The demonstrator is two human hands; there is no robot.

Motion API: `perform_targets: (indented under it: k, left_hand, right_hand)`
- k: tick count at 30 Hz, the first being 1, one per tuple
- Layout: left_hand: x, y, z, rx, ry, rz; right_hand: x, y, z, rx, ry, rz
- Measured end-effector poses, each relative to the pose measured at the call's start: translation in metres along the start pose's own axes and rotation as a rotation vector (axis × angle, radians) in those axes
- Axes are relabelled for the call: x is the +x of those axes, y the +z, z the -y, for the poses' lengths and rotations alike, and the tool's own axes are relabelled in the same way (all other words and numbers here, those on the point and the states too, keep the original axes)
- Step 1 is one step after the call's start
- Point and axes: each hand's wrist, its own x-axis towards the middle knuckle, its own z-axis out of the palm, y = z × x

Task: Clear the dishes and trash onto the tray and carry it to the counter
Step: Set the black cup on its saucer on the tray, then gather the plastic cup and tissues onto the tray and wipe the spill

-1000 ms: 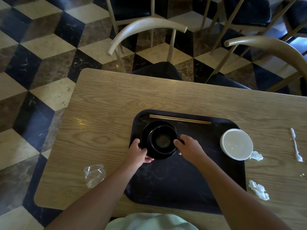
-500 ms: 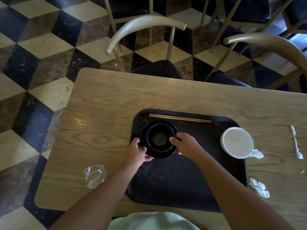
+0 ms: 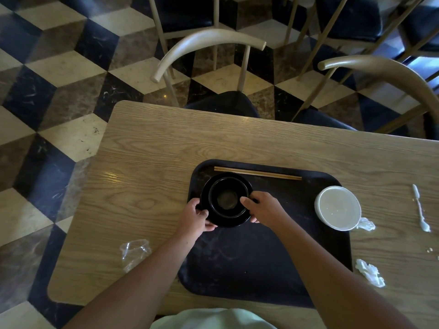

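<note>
On the tray (image 3: 261,269), left hand (image 3: 193,218) and right hand (image 3: 266,207) grip black bowls (image 3: 225,198) (nested) between them.

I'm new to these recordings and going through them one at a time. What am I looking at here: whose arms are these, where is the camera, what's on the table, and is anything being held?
There is no machine here. A person wears a wide-angle camera on the head, so you look down along their own bare arms. The left hand and right hand grip opposite sides of a black bowl, which seems to have a smaller black bowl nested inside it. It sits at the far left corner of a black tray on a wooden table.

Also on the tray are chopsticks along the far edge and a white bowl at the right edge. Off the tray lie a clear plastic wrapper, two crumpled napkins and a twisted white paper strip. Chairs stand beyond the table.
</note>
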Motion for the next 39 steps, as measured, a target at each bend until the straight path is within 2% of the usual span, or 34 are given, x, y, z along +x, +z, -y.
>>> perform_targets:
  k: [12, 17, 22, 30, 39]
  left_hand:
    - [0.002, -0.005, 0.000, 0.045, -0.044, 0.022]
    - [-0.015, -0.017, 0.003, 0.118, -0.016, 0.028]
    - [-0.046, -0.031, 0.017, 0.223, 0.072, 0.022]
    - [-0.105, -0.027, 0.057, 0.295, 0.206, -0.130]
    - [-0.162, -0.027, 0.100, 0.475, 0.311, -0.284]
  right_hand:
    - [-0.003, 0.005, 0.000, -0.001, 0.049, -0.092]
    - [-0.012, 0.006, -0.013, 0.139, 0.082, -0.122]
    - [-0.035, 0.005, -0.030, 0.101, 0.047, -0.107]
    - [-0.095, -0.008, -0.086, 0.006, -0.056, -0.033]
    - [-0.159, -0.023, -0.174, 0.011, -0.026, -0.194]
